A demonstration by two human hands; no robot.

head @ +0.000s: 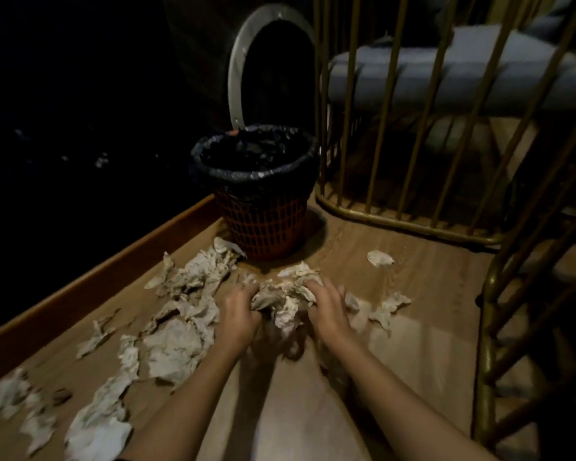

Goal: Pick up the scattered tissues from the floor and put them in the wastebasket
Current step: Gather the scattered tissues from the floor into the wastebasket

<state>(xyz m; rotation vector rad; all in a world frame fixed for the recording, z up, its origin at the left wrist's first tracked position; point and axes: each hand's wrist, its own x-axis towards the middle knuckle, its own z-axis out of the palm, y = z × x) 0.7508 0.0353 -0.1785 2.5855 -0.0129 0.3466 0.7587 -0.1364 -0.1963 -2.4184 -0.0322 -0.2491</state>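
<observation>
A bunch of crumpled white tissues (285, 299) sits low over the wooden floor, pressed between my left hand (238, 312) and my right hand (326, 307), both curled around it from the sides. Just beyond it stands the red mesh wastebasket (263, 224), lined with a black bag that is folded over its rim. Several more crumpled tissues (176, 344) lie scattered on the floor to the left, down to the bottom left corner. A small tissue (379, 258) lies alone to the right, and another tissue (388, 309) rests beside my right hand.
A brass-coloured barred frame (396, 224) with a grey cushion behind it rises at the back right. A second barred metal frame (489, 327) stands close on the right. A wooden skirting edge (113, 271) runs along the left, with darkness beyond. A grey-rimmed oval object (235, 71) stands behind the basket.
</observation>
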